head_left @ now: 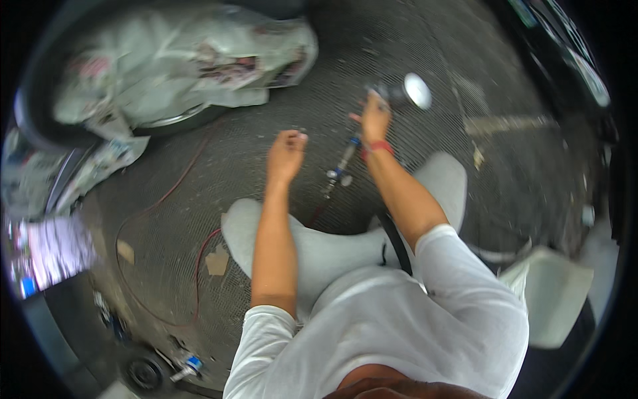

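My right hand (376,118) is wrapped round a spray gun (384,94), whose round cup with a white end (417,91) points away to the right. The gun is blurred, so its nozzle and trigger are hard to make out. Below that hand hangs an air fitting (339,174) with a blue collar and a small round gauge, in line with the gun. My left hand (286,156) is raised apart from the gun, its fingers curled together at the tips. Whether something small sits between those fingertips is not clear.
A paper-covered bundle (219,60) lies on a dark tyre-like rim at the far left. A thin red hose (197,272) curves over the ridged dark floor, by a cardboard scrap (216,261). A small wheel (143,372) is at the lower left, a whitish container (555,296) at the right.
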Action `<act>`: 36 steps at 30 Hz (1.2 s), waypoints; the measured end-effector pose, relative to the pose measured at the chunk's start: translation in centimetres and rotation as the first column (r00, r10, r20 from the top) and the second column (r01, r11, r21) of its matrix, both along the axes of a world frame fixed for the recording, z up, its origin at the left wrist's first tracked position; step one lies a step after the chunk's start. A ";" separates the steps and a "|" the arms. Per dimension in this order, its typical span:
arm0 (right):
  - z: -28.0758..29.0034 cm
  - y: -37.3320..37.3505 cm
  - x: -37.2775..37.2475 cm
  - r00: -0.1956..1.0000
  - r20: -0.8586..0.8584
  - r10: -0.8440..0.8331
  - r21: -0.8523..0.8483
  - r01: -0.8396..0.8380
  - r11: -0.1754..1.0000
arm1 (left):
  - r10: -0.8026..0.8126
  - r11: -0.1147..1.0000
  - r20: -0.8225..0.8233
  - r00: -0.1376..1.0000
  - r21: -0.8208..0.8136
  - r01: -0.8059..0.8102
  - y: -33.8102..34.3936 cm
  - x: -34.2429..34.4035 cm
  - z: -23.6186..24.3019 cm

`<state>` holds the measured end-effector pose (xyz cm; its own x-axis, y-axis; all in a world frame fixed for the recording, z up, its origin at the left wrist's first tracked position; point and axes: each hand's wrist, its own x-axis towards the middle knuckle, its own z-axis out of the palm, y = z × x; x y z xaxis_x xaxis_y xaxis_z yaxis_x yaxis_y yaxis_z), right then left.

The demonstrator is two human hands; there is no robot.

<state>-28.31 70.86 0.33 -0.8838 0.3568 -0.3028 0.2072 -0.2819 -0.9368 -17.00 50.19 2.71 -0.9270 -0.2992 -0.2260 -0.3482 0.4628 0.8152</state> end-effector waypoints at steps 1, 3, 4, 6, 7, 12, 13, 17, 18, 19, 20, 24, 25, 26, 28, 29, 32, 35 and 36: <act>-3.6 1.8 -0.3 0.995 0.002 -0.098 -0.076 0.098 0.992 | -0.016 0.997 -0.001 1.000 -0.072 0.016 0.8 -0.2 0.6; -8.8 4.9 -0.2 0.955 0.186 -0.233 -0.026 0.241 0.970 | -0.025 0.999 0.053 0.998 -0.031 0.027 1.7 -0.2 0.8; -11.4 6.2 0.2 0.918 0.243 -0.313 -0.041 0.332 0.942 | -0.030 1.000 0.035 0.999 0.009 0.030 1.5 0.0 1.1; -17.5 9.5 1.4 0.890 0.277 -0.363 -0.104 0.403 0.909 | -0.068 0.996 -0.006 0.998 -0.050 0.068 1.3 0.5 0.1; -19.4 10.2 2.1 0.772 0.388 -0.503 -0.045 0.561 0.827 | -0.066 0.995 0.011 0.998 -0.073 0.066 1.3 0.6 0.0; -23.7 14.0 6.2 0.728 0.521 -0.445 -0.013 0.528 0.849 | -0.066 0.993 0.048 0.997 -0.097 0.070 2.2 2.2 0.7; -23.4 13.7 6.7 0.704 0.528 -0.476 -0.018 0.569 0.822 | -0.078 0.990 0.050 0.996 -0.111 0.083 2.4 2.0 0.8; -23.8 14.6 8.0 0.650 0.552 -0.523 -0.023 0.638 0.769 | -0.125 0.987 0.051 0.991 -0.092 0.129 3.7 1.3 1.2; -23.7 15.0 8.4 0.649 0.561 -0.514 -0.017 0.630 0.777 | -0.136 0.986 0.054 0.989 -0.085 0.140 3.9 1.0 1.3; -24.1 14.8 8.8 0.689 0.530 -0.494 -0.027 0.596 0.803 | -0.138 0.986 0.053 0.989 -0.091 0.143 3.9 0.9 1.3; -23.9 14.8 9.0 0.700 0.547 -0.460 -0.039 0.570 0.821 | -0.140 0.985 0.056 0.989 -0.093 0.144 4.0 1.0 1.0; -21.8 13.1 10.7 0.707 0.599 -0.375 0.034 0.446 0.894 | -0.149 0.982 0.032 0.988 -0.114 0.152 4.2 1.4 0.2; -21.3 12.7 10.8 0.699 0.611 -0.371 0.086 0.407 0.909 | -0.144 0.983 0.037 0.989 -0.113 0.148 4.0 1.5 0.1; -21.6 12.4 10.6 0.700 0.613 -0.366 0.072 0.412 0.909 | -0.154 0.981 0.038 0.987 -0.111 0.157 4.0 1.1 0.1; -24.9 13.7 10.3 0.693 0.604 -0.394 0.054 0.458 0.887 | -0.195 0.972 0.041 0.980 -0.128 0.198 4.2 0.1 0.2; -23.8 12.3 10.8 0.722 0.558 -0.408 0.049 0.462 0.885 | -0.206 0.966 0.055 0.977 -0.145 0.212 4.2 0.0 -0.1; -19.7 9.1 10.8 0.711 0.583 -0.393 0.134 0.393 0.910 | -0.202 0.967 0.147 0.968 -0.128 0.221 3.9 -0.1 -0.1; -21.2 9.7 9.9 0.573 0.474 -0.669 0.525 0.426 0.737 | -0.254 0.953 0.102 0.962 -0.141 0.267 4.7 -1.2 -0.1; -20.7 9.3 10.1 0.680 0.396 -0.618 0.393 0.482 0.783 | -0.256 0.955 0.079 0.963 -0.135 0.265 4.8 -1.3 -0.4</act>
